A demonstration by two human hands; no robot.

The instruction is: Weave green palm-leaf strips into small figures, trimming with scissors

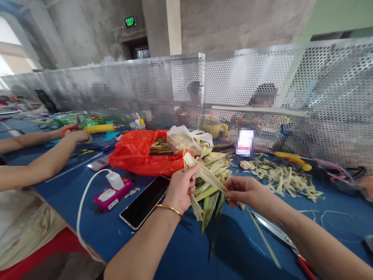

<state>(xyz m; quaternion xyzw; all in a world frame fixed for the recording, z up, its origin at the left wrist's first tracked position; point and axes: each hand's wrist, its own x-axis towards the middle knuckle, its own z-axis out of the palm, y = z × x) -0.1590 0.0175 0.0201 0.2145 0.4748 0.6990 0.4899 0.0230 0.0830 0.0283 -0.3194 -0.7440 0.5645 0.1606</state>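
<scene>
My left hand, with a gold bangle on the wrist, is closed round a bundle of pale green and straw-coloured leaves held just above the blue table. My right hand pinches one long leaf strip that runs up to the left hand. More leaves hang down from the bundle towards the table. A thin strip trails down and to the right from my right fingers.
A black phone lies left of my left wrist. Scissors lie under my right forearm. An orange plastic bag with leaves, a pile of leaf scraps, a pink power bank and a co-worker's arms are nearby. A perforated metal screen stands behind.
</scene>
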